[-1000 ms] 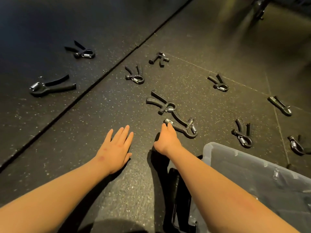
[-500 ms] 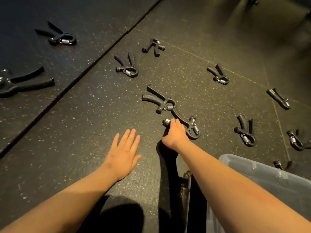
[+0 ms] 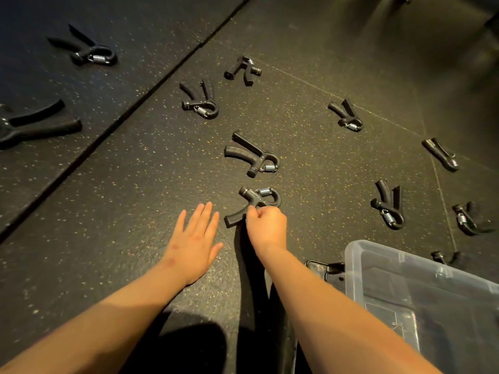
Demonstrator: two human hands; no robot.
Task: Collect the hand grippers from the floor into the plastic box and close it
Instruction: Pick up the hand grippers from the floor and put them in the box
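Since half a second ago the right hand [image 3: 267,228] has curled round a handle of the nearest black spring-loaded hand gripper [image 3: 256,201], turning it on the speckled rubber floor [image 3: 135,184]. The left hand [image 3: 194,238] lies flat, fingers straight. Gripping both handles should steady the lift. The clear plastic box [image 3: 378,252] stands open at right, its contents unclear.

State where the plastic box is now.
Head view, lower right: the plastic box sits on the floor beside the right arm, a hand gripper just beyond its far rim.
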